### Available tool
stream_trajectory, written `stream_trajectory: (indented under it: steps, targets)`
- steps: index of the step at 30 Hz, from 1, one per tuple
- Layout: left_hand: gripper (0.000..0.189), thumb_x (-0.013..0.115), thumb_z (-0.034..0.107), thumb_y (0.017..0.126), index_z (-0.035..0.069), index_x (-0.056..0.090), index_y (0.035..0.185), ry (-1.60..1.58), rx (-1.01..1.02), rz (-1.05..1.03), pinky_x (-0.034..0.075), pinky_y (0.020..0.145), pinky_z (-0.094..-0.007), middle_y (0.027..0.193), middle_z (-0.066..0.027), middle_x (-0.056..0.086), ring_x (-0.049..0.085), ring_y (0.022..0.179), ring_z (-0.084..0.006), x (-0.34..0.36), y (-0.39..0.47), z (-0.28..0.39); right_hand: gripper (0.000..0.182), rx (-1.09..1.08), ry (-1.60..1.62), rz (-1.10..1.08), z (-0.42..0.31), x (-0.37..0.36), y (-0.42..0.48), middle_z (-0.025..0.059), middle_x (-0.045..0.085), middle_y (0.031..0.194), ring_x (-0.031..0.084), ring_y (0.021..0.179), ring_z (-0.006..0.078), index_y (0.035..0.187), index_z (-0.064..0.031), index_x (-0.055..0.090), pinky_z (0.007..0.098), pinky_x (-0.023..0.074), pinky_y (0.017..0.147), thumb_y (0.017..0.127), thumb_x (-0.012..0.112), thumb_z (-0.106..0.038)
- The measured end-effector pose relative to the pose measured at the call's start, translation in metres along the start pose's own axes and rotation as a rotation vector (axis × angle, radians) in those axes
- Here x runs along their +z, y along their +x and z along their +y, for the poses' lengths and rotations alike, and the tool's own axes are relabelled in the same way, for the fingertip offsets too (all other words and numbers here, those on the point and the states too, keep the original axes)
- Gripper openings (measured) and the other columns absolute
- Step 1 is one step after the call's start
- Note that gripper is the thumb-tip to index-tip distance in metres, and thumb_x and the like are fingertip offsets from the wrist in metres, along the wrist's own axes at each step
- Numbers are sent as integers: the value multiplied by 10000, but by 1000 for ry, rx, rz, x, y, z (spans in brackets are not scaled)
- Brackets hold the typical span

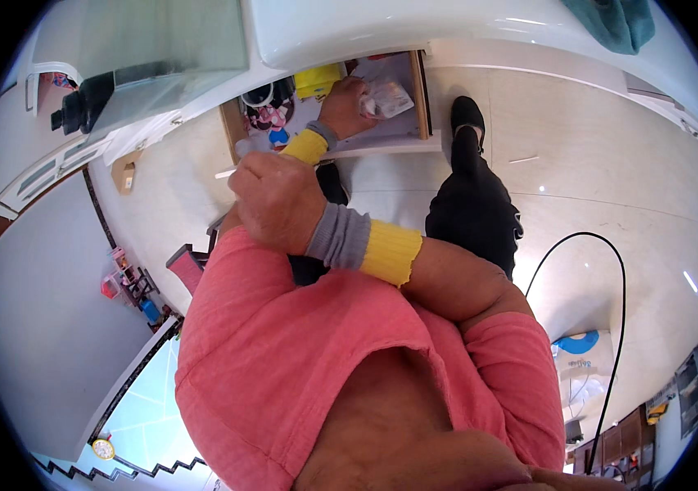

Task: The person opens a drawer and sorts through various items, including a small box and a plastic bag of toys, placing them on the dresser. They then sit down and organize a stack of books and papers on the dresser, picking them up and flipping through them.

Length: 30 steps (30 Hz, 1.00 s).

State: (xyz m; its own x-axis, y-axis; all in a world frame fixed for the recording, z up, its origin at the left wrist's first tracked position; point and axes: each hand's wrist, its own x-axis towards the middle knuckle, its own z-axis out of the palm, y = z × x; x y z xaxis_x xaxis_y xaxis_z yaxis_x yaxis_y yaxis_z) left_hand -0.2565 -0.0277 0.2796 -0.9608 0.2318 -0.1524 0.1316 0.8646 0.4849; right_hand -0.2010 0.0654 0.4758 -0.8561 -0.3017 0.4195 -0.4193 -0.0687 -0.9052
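My left hand [349, 107] reaches into an open drawer [361, 147] below a glossy white counter or basin edge. Its fingers grip a clear plastic packet [390, 100] with pale contents I cannot make out. A yellow packet or cloth [318, 80] lies beside that hand, and pink-and-black patterned items [272, 113] sit at the drawer's left end. My right hand [278, 199] crosses my body with curled fingers, over or against my left forearm. What its palm touches is hidden. Both wrists wear grey and yellow knitted cuffs.
A black pump bottle [81, 107] stands at the left by a glass panel [183, 43]. A teal cloth [616, 24] hangs at the upper right. On the floor are a small cardboard box [126, 173], a red-seated stool [186, 267] and a white bag [585, 362]. A black cable [622, 294] loops at the right.
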Motion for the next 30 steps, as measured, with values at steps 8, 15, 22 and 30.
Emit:
stream_trajectory:
  steps: [8, 15, 22, 30]
  targets:
    - [510, 654, 186, 683, 63, 512, 1157, 107, -21, 21, 392, 899, -441, 1185, -194, 477, 459, 1059, -386, 0, 17, 0, 106, 17, -8, 3, 2, -3, -3, 107, 478, 704, 536, 664, 281, 714, -49, 507, 392, 424, 602, 639, 583, -58]
    - [422, 678, 114, 692, 54, 546, 1089, 4, 245, -97, 427, 897, -393, 1168, -175, 529, 514, 1047, -356, -41, 4, 55, 95, -2, 11, 41, -4, -6, 3, 108, 493, 709, 535, 669, 288, 705, -52, 500, 382, 442, 589, 650, 573, -78]
    - [331, 697, 125, 714, 37, 576, 1009, 39, 620, 487, 475, 814, -387, 1120, -163, 563, 559, 985, -324, -143, 47, 153, 156, -147, 109, 234, -11, -24, 14, 148, 574, 819, 576, 697, 310, 835, -8, 559, 353, 480, 609, 685, 599, -3]
    - [729, 708, 386, 690, -43, 437, 1213, -194, 11, 413, 434, 888, -361, 1217, -230, 487, 523, 1048, -365, -188, 212, 160, 147, -69, 102, 338, -14, -34, 23, 209, 571, 1037, 579, 860, 348, 846, 16, 572, 394, 486, 742, 700, 588, 5]
